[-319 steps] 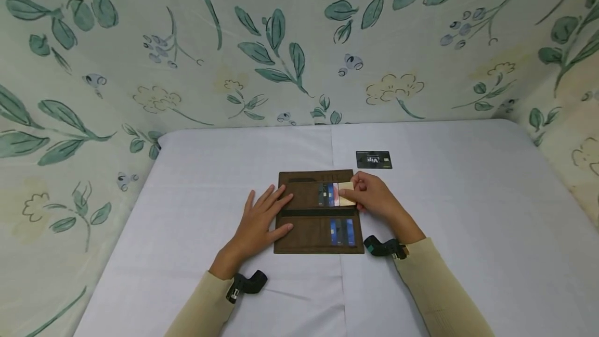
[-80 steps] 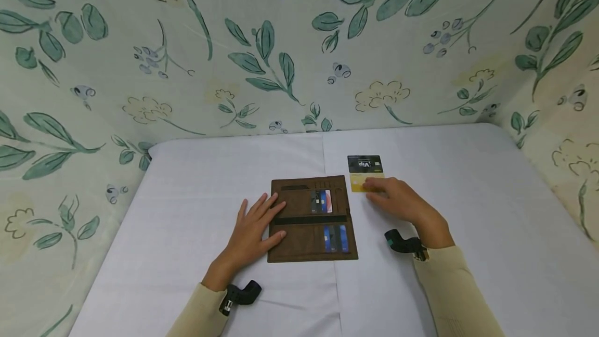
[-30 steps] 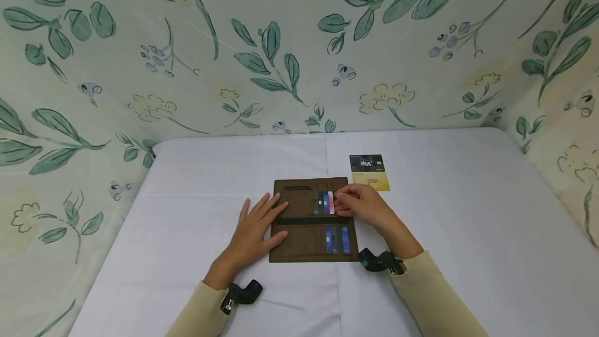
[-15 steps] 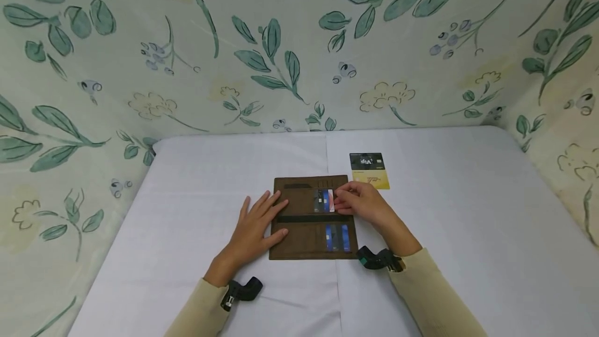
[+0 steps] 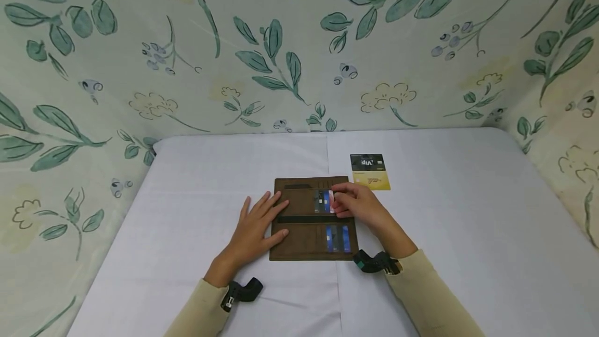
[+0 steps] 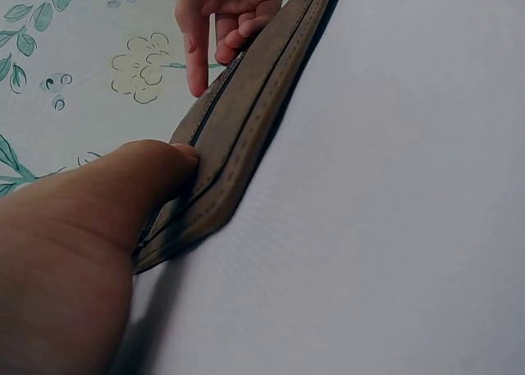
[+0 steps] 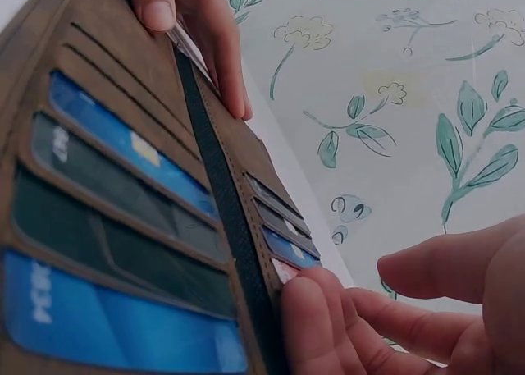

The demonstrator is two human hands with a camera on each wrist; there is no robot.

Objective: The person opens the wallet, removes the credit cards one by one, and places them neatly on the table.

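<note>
Vs 10.6 s ago: yellow card (image 5: 371, 181) out of wallet (image 5: 301, 247), beside black card (image 5: 367, 163). Right hand (image 5: 365, 206) at upper row's pink card (image 5: 331, 199), can't tell if pinched. Lower row: 4 cards (image 7: 115, 309). Left hand (image 5: 255, 230) on wallet, fingers apart.

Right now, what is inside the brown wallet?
Cards are tucked into both halves of the wallet. The right hand partly covers a pink card; the cards' tucked-in parts cannot be seen.
</note>
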